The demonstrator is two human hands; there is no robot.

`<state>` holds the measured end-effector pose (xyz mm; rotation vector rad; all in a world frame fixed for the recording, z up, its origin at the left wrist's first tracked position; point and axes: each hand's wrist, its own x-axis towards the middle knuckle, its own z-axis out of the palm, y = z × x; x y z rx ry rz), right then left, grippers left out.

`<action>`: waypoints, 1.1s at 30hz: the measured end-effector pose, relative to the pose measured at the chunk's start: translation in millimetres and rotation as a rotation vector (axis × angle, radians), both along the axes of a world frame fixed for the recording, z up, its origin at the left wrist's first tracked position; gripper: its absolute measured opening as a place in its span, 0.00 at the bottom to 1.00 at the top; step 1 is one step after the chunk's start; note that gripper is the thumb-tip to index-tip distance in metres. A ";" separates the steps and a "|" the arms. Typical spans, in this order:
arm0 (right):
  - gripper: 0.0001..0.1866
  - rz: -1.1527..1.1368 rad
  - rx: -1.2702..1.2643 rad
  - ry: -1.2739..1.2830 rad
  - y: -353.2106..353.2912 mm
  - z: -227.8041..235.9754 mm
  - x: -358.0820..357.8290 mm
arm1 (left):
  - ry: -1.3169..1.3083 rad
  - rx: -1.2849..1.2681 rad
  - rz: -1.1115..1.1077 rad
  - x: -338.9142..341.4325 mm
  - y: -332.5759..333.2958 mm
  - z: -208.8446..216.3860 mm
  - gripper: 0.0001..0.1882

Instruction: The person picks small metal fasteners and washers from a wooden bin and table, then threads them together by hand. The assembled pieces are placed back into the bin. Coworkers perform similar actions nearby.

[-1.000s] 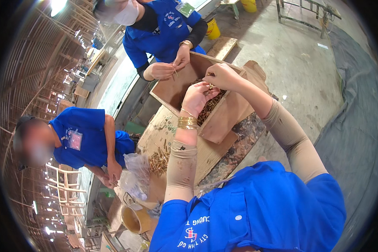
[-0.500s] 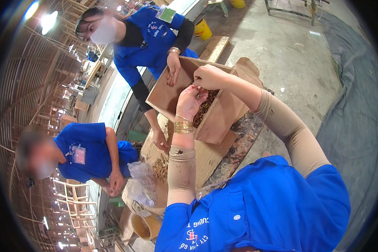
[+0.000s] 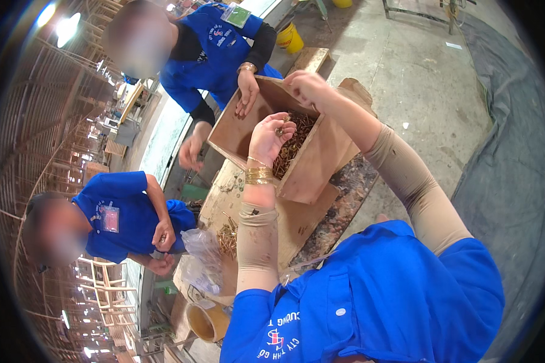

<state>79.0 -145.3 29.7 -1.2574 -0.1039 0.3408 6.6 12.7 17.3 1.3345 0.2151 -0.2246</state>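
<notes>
A plywood box (image 3: pixel 309 176) stands tilted on the worktable, a heap of brass-coloured screw-like fasteners (image 3: pixel 293 148) inside. Over its opening, my left hand (image 3: pixel 269 140) is turned palm up, fingers curled around a few small metal fittings (image 3: pixel 280 129). My right hand (image 3: pixel 312 92) is raised above the box's far right edge, apart from the left. Its fingers are bent inward and slightly blurred; whatever they pinch is hidden. A co-worker's hand (image 3: pixel 247 92) rests on the box's far wall, and that person's other hand (image 3: pixel 191 151) hangs beside the table.
On the table (image 3: pixel 221 202) lie another pile of fasteners (image 3: pixel 227 237), small loose rings (image 3: pixel 236 189) and a clear plastic bag (image 3: pixel 203 251). A yellowish round container (image 3: pixel 207 322) stands at the near left. A second co-worker (image 3: pixel 124 212) is at the left. Grey cloth (image 3: pixel 496 163) covers floor at the right.
My hands have parted: the right moved up and away from the left. The standing co-worker's lower hand has lifted off the table pile and moved left.
</notes>
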 end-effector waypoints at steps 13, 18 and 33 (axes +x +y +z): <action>0.17 -0.020 0.314 -0.221 -9.9 1.8 -26.3 | -0.074 -0.032 -0.224 2.7 -44.4 15.6 0.09; 0.10 0.058 -0.037 -0.136 -23.2 -3.3 -37.2 | -0.080 -0.123 -0.227 0.8 -30.2 13.6 0.07; 0.07 -0.056 0.058 -0.236 -20.8 -17.2 -24.8 | -0.044 -0.213 -0.303 0.7 -14.5 9.0 0.12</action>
